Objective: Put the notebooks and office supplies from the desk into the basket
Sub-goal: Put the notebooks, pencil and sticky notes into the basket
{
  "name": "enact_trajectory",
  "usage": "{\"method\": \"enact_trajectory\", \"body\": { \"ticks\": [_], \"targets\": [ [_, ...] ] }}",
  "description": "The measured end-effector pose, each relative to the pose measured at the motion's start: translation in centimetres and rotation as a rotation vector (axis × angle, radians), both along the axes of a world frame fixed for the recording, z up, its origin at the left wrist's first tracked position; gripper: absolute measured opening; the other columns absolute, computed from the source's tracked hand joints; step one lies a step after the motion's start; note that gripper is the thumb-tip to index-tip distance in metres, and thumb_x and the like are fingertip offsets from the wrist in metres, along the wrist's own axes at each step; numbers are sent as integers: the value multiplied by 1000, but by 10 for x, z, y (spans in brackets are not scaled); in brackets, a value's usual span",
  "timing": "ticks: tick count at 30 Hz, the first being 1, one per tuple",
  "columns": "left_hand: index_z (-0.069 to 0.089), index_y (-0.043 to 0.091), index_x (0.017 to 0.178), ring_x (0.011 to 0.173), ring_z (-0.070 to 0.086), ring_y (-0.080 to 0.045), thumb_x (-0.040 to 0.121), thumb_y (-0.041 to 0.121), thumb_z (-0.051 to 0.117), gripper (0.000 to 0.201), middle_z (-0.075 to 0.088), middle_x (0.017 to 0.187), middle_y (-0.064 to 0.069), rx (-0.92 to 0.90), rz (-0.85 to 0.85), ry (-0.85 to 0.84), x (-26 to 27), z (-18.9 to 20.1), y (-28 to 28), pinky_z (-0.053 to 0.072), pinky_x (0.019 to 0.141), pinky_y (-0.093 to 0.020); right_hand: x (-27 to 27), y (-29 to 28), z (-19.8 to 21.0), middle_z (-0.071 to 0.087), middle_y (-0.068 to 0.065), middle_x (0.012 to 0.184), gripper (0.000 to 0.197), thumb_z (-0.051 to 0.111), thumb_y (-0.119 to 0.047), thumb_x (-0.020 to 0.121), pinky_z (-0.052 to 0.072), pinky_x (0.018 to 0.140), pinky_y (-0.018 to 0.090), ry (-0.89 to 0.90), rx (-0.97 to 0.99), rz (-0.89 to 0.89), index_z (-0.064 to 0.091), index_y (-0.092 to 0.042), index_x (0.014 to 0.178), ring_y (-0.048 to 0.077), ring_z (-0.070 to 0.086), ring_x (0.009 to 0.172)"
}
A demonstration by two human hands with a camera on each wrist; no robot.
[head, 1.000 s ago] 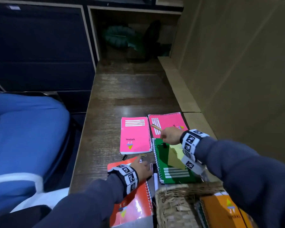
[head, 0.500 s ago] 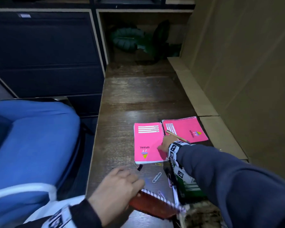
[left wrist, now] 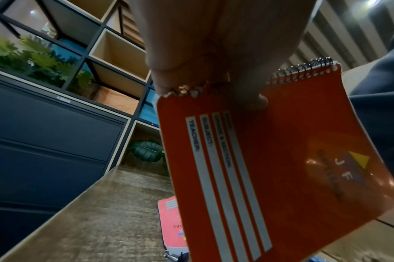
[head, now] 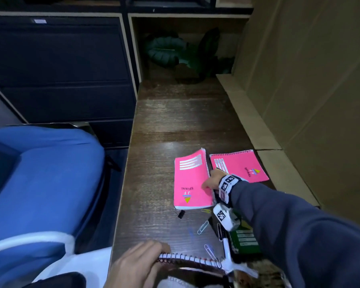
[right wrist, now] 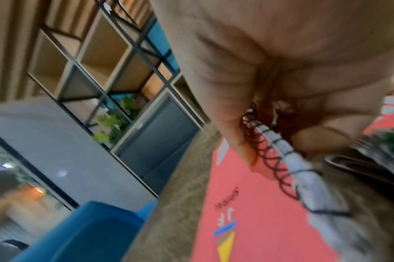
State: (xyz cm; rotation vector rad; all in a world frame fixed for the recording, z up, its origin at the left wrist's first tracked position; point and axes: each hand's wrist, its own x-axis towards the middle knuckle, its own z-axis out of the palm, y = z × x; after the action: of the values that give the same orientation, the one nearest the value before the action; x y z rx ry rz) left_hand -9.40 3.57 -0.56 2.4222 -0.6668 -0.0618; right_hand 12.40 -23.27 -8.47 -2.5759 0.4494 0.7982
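Observation:
My left hand (head: pixel 154 254) grips an orange spiral notebook (head: pixel 191 261) by its wire binding and holds it off the desk at the near edge; the left wrist view shows its cover (left wrist: pixel 270 168) hanging below my fingers. My right hand (head: pixel 208 181) pinches the spiral edge of the left pink notebook (head: pixel 190 179) and tilts that edge up, with the binding (right wrist: pixel 272 159) between thumb and fingers. A second pink notebook (head: pixel 240 166) lies flat to its right. A green notebook (head: pixel 244 238) sits partly hidden under my right arm. The woven basket (head: pixel 266 269) shows blurred at the bottom right.
A black binder clip (head: pixel 181 214), several paper clips (head: pixel 203 226) and a white pen (head: pixel 227 251) lie on the wooden desk (head: pixel 175 125). A blue chair (head: pixel 42 173) stands left, a cardboard wall (head: pixel 310 100) right, a plant (head: pixel 175 53) at the far end.
My left hand has lifted the orange notebook off the desk by its binding. My right hand has moved from the green notebook to the left pink one and raised its spiral edge.

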Motion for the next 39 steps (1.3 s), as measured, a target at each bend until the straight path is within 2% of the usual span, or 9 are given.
{"method": "enact_trajectory", "body": {
  "ticks": [5, 9, 11, 17, 20, 25, 33, 35, 39],
  "targets": [
    [57, 37, 94, 79, 57, 14, 80, 28, 51, 18, 60, 87, 28, -125, 88, -55, -13, 1, -2, 46, 70, -5, -13, 0, 70, 70, 10, 86, 10, 65, -5, 74, 50, 61, 26, -328, 228, 45, 67, -8, 83, 26, 66, 79],
    [57, 39, 99, 81, 57, 19, 80, 42, 47, 22, 60, 96, 32, -262, 279, -31, -24, -7, -6, 40, 71, 2, -49, -31, 161, 61, 12, 89, 13, 59, -9, 82, 41, 66, 30, -500, 89, 373, 52, -8, 92, 25, 59, 83],
    [56, 37, 100, 78, 58, 18, 79, 46, 45, 26, 64, 95, 20, -321, 349, -28, -27, -12, -6, 39, 70, 2, -74, -49, 202, 55, 9, 85, 16, 53, -6, 83, 40, 66, 33, -536, -47, 536, 43, -15, 92, 25, 54, 79],
    [49, 22, 114, 86, 59, 11, 79, 56, 42, 50, 66, 102, -8, -422, 619, 68, -23, -55, 5, 44, 78, -10, -170, -73, 276, 54, -7, 83, 35, 50, -4, 82, 48, 64, 37, -355, -422, 840, 60, -32, 100, 29, 62, 86],
    [47, 20, 116, 95, 62, -32, 87, 46, 48, 39, 64, 109, -17, -408, 661, 90, -23, -62, -4, 48, 81, -20, -211, -66, 262, 62, 2, 96, 32, 52, -11, 87, 39, 63, 31, -185, -661, 987, 64, -29, 111, 31, 64, 97],
    [47, 18, 115, 96, 62, -36, 88, 28, 49, 29, 64, 110, -21, -427, 652, 33, -31, -51, -32, 46, 86, -45, -269, -61, 169, 66, 2, 92, 19, 51, -12, 96, 48, 66, 29, 199, -828, 1241, 66, -8, 106, 22, 66, 85],
    [44, 18, 120, 95, 58, -22, 95, 12, 52, 27, 58, 107, -3, -512, 559, 37, -42, -21, -62, 45, 86, -39, -316, -81, 51, 58, 3, 103, 31, 50, -13, 96, 41, 73, 26, 570, -864, 1562, 56, -10, 127, 20, 51, 93],
    [45, 18, 119, 90, 60, -19, 95, 10, 52, 26, 58, 106, -2, -537, 538, 26, -47, -7, -71, 45, 83, -36, -316, -96, 43, 62, 10, 121, 37, 56, -19, 92, 45, 71, 28, 464, -767, 1524, 57, -6, 127, 21, 57, 99],
    [47, 38, 98, 75, 62, 14, 94, 6, 50, 33, 60, 94, 13, -643, 444, 80, -66, 24, -96, 50, 70, -14, -317, -127, 42, 62, 17, 124, 36, 54, -20, 92, 47, 97, 44, 237, -566, 1429, 55, -9, 127, 37, 55, 117]
  ]
}}
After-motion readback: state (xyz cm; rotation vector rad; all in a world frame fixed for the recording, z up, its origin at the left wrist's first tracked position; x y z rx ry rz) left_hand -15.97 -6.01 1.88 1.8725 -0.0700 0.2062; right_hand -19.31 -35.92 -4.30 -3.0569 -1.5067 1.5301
